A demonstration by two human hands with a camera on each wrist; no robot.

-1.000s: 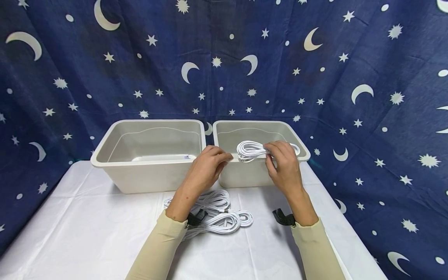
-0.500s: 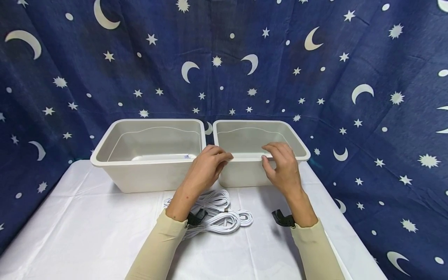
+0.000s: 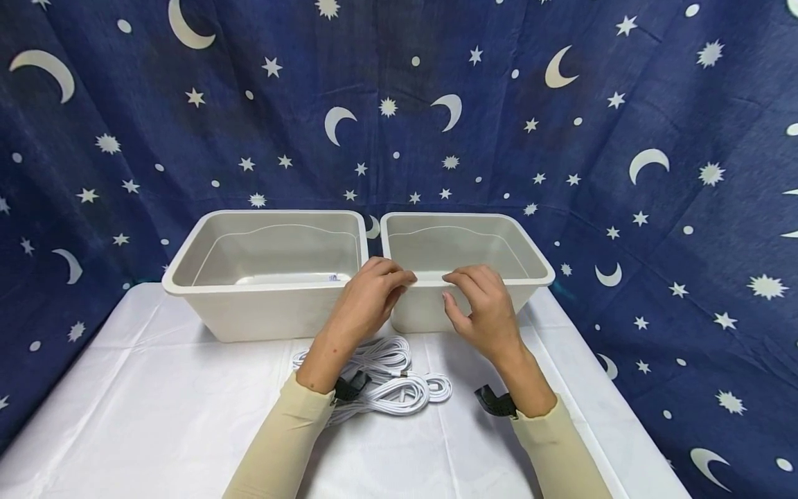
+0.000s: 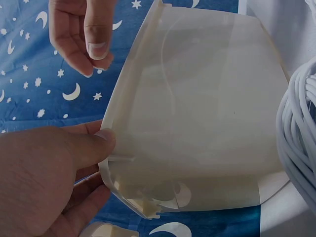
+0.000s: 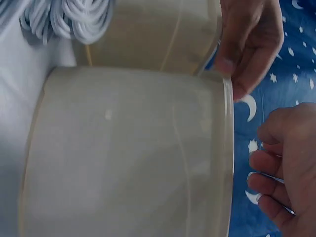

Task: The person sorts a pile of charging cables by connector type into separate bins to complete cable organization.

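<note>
In the head view my left hand (image 3: pixel 368 294) is at the front left corner of the right grey plastic bin (image 3: pixel 430 308). The left wrist view shows its thumb on the outside of the rim (image 4: pixel 104 148) and its fingers behind, so the rim is pinched. My right hand (image 3: pixel 486 312) hovers by the front rim with fingers loosely bent and nothing between them. The right wrist view puts that hand (image 5: pixel 294 163) apart from the bin wall (image 5: pixel 108 148). Coiled white cables (image 3: pixel 395 398) lie on the table, partly behind my left forearm. The near part of the right bin's floor is hidden.
A second, similar grey bin (image 3: pixel 262 315) stands close on the left, with a small blue mark (image 3: pixel 333 278) on its floor. White cloth (image 3: pixel 174 416) covers the table. Behind hangs a dark blue curtain (image 3: pixel 280 125) with moons and stars.
My right hand held a coiled white cable over the right bin, then let it go; the cable is out of sight. That hand has since moved left and nearer. My left hand stayed put.
</note>
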